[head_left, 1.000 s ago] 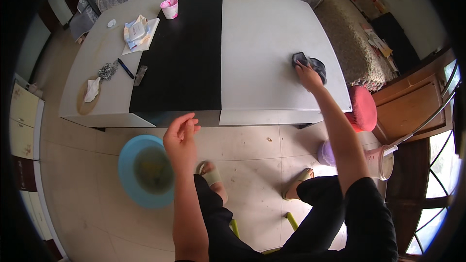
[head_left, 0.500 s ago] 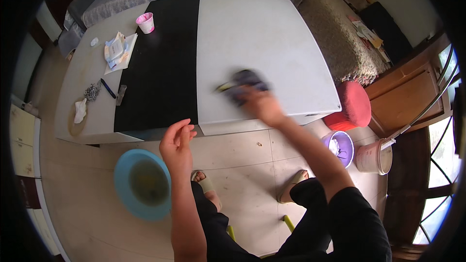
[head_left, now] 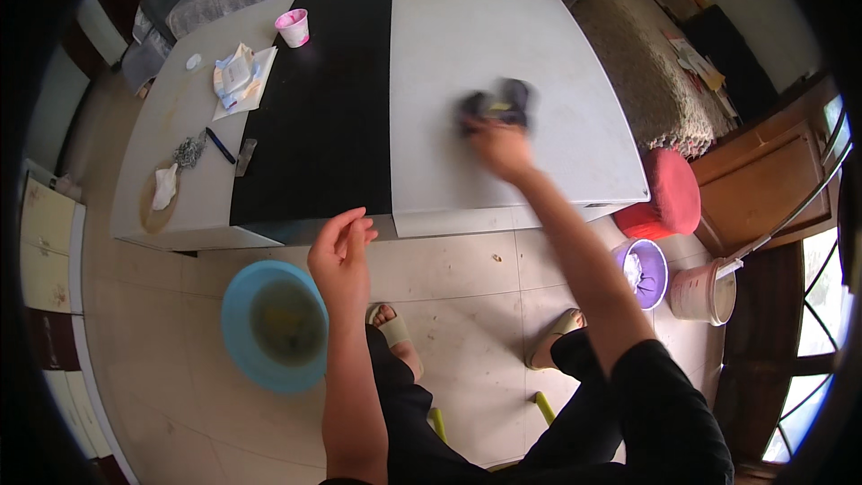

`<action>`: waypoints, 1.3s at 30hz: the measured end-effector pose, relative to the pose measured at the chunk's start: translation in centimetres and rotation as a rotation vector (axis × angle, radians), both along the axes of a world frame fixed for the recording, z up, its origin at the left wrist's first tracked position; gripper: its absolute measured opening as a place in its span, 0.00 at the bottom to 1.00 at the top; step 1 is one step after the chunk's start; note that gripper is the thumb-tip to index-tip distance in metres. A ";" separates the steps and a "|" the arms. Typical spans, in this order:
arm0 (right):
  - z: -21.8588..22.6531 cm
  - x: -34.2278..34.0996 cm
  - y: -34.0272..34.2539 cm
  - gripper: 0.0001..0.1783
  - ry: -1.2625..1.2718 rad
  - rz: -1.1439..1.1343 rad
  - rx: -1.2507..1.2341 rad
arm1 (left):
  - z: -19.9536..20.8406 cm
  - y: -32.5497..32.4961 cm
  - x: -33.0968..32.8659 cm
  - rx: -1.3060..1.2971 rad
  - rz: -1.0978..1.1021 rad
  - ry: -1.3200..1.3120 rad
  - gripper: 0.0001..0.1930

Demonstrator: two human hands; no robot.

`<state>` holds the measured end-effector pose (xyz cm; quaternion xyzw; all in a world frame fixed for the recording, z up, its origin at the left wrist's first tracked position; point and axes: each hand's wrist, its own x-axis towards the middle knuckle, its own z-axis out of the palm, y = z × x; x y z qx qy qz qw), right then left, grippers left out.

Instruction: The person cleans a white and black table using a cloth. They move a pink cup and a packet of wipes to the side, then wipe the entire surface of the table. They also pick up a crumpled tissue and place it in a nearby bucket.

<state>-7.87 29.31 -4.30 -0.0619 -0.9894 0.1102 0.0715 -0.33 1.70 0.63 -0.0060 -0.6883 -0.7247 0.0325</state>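
My right hand (head_left: 501,149) is closed on a dark cloth (head_left: 496,106) with a yellow-green patch, pressed to the right, light grey part of the table (head_left: 539,45). Both hand and cloth are smeared by motion. My left hand (head_left: 341,247) hangs in front of the table's near edge, beside the black middle strip (head_left: 323,108). Its fingers are loosely curled and apart, with nothing in them.
On the table's left are a pink and white cup (head_left: 293,28), a packet of wipes (head_left: 238,76), steel wool (head_left: 189,151), a pen (head_left: 220,145) and crumpled tissue (head_left: 164,187). A blue basin (head_left: 238,355) of murky water, a red stool (head_left: 672,193), a purple bin (head_left: 660,278) and a bucket (head_left: 700,301) stand on the floor.
My right hand has pushed the dark cloth farther across the table, away from me and a little right. My left hand stays nearly in place. The whole view has shifted slightly.
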 end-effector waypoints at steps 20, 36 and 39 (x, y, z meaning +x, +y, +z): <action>2.2 19.3 13.8 0.22 -0.197 -0.255 -0.037 | -7.7 8.3 16.3 -0.479 -0.553 0.083 0.07; 2.9 17.9 7.5 0.22 -0.016 0.062 0.107 | -14.9 5.6 35.2 -0.791 -2.001 -1.397 0.21; 3.2 18.2 7.5 0.23 -0.020 0.096 0.163 | -12.8 6.8 31.9 -0.799 -2.017 -1.414 0.23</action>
